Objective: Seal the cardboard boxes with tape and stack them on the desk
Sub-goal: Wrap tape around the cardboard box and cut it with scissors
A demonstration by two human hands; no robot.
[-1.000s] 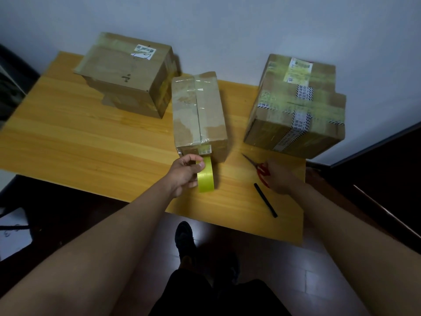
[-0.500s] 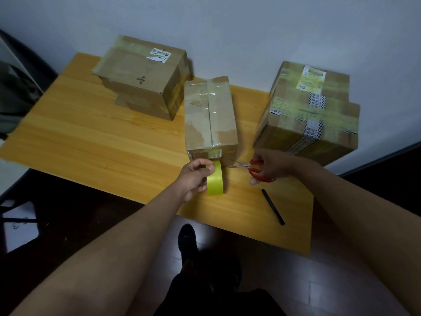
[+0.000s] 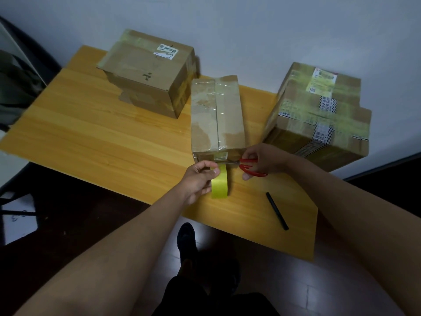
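Lengthwise, narrow box (image 3: 217, 115) points at wall; left grip (image 3: 197, 179) pinches tape roll (image 3: 219, 183), right grip (image 3: 262, 159) holds scissors (image 3: 251, 167).

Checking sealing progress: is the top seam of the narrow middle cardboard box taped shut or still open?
Shut. The narrow middle cardboard box has its flaps flat, with glossy clear tape along the whole centre seam.

Scissors (image 3: 247, 166) blade tips hidden behind the tape strip (image 3: 222, 164).
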